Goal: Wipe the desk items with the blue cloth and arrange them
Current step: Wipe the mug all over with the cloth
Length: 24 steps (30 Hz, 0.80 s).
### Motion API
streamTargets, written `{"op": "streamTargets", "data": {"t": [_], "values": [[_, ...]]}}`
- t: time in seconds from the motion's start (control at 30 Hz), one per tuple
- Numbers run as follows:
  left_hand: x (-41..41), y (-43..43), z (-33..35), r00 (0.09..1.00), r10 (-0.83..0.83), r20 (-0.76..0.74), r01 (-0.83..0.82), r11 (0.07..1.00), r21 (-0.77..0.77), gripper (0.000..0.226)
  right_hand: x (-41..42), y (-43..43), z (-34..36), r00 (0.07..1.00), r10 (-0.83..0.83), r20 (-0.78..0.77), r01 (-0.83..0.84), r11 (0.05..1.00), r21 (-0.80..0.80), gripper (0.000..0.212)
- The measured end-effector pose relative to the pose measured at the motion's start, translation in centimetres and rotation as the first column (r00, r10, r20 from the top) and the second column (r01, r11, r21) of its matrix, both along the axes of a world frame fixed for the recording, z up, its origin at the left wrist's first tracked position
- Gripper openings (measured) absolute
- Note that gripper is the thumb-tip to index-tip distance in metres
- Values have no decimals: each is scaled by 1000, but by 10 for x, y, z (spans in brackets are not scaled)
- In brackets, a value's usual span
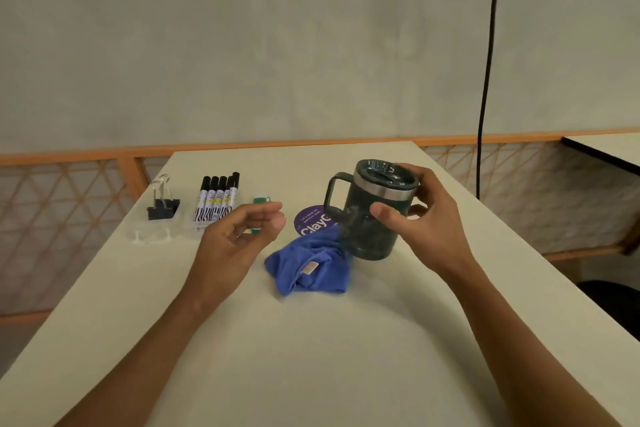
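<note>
We see the right grip (426,218) wrapped round the dark green metal mug with a lid and a side handle (367,236), thumb in front and fingers behind. It holds the mug tipped a little, and the mug looks lifted off the cream tabletop (311,357). The left grip (239,229) hangs loose and a bit curled, with nothing in it. We think the mug could slip, since only one grip holds it and its side looks smooth. If there is a drink inside, more tipping might spill it, though the lid looks shut. The mug is dark, with a shiny silver band near the top. The crumpled blue cloth (308,263) lies on the tabletop just under and beside the mug, its far edge at a round purple coaster (311,218). No grip has the cloth, so wiping cannot start yet.
</note>
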<state>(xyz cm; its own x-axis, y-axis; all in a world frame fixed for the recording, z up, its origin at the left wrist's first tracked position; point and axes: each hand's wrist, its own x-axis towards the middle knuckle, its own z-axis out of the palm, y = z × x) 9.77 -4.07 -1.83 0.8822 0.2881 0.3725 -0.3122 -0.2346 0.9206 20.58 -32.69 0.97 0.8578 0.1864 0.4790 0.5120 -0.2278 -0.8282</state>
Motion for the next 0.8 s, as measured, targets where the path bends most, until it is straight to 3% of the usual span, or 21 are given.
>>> {"op": "streamTargets", "data": {"t": [0.13,0.27,0.37,0.5,0.63,0.8], "values": [[-5,-3,10,999,-45,-2,44,994,-101,36,-24,32,-5,967,231,-110,-206,957,204,61],[-10,-1,20,982,-183,-52,167,959,-231,49,-39,54,-16,926,339,-164,-310,934,178,61],[-12,8,22,972,-220,-85,203,963,-175,41,-43,62,-21,915,358,-187,-336,931,142,53],[-13,21,26,952,-242,-186,227,969,-102,27,-40,65,-17,920,348,-181,-322,934,157,62],[-12,19,28,947,-236,-216,226,971,-72,22,-36,67,-12,922,339,-184,-312,936,163,55],[-6,15,24,875,-450,-176,351,842,-409,22,-31,73,-6,918,350,-186,-312,927,208,58]]}}
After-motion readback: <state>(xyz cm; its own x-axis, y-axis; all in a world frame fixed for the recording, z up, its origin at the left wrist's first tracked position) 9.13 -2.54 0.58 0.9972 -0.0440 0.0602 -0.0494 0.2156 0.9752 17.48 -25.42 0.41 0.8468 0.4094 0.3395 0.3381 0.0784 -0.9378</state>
